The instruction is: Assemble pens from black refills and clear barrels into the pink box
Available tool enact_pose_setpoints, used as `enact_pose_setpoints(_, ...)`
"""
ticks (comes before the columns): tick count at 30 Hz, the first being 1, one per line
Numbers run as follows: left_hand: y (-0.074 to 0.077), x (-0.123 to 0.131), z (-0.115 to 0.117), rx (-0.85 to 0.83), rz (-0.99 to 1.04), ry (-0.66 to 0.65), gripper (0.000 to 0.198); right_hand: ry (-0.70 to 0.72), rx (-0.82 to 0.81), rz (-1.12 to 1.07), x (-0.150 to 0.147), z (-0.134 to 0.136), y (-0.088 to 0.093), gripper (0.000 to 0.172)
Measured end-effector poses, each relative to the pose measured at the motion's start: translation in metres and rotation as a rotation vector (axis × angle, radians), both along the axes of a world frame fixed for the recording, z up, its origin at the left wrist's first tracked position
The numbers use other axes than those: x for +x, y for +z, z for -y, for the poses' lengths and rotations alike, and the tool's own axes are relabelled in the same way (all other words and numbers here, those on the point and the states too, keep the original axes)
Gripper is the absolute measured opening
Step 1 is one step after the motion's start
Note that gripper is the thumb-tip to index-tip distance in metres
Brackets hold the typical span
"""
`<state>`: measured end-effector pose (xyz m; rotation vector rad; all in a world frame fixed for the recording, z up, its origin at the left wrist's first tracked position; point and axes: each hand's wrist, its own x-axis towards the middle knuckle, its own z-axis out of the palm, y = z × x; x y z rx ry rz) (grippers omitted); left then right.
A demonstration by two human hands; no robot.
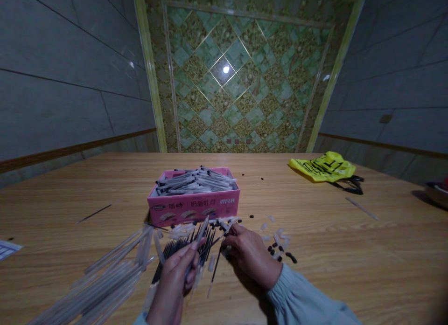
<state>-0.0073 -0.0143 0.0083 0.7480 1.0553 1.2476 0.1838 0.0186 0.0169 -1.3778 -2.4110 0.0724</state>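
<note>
My left hand (177, 273) is closed around a thin clear pen tube (198, 238) that points up towards the box. My right hand (250, 252) rests on the wooden table (350, 250), its fingers pinched at the tips of a fan of black pen refills (196, 243). A pile of clear pen tubes (105, 276) lies at the lower left. A pink cardboard box (194, 204) full of assembled pens stands just beyond my hands. Small black caps and clear bits (280, 248) are scattered to the right of my right hand.
A yellow bag (324, 166) with black handles lies at the far right of the table. One loose black refill (94, 214) lies at the left, a clear tube (362, 208) at the right. A bowl's edge (437, 192) shows at the far right. Tiled walls stand behind.
</note>
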Motion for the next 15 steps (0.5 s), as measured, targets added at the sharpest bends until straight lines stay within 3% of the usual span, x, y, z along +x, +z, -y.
enact_pose_setpoints(4, -0.001, 0.000, -0.001, -0.001, -0.007, -0.035, 0.043, 0.098, 0.022, -0.022, -0.002, 0.002, 0.000, 0.013)
enact_pose_setpoints(8, -0.001, 0.001, -0.002, 0.009, -0.038, -0.048, 0.043, 0.102, 0.010, -0.153, 0.000, 0.000, -0.002, 0.013)
enact_pose_setpoints(10, -0.001, 0.001, -0.002, 0.016, -0.059, -0.049, 0.045, 0.070, -0.003, -0.394, 0.000, -0.003, -0.001, 0.016)
enact_pose_setpoints(12, -0.002, 0.001, -0.002, 0.021, -0.090, -0.066, 0.049, 0.013, -0.085, -0.776, 0.000, -0.007, 0.001, 0.016)
enact_pose_setpoints(15, -0.002, 0.003, -0.001, 0.050, -0.188, -0.072, 0.053, -0.072, -0.380, -1.352, -0.002, -0.013, 0.003, 0.022)
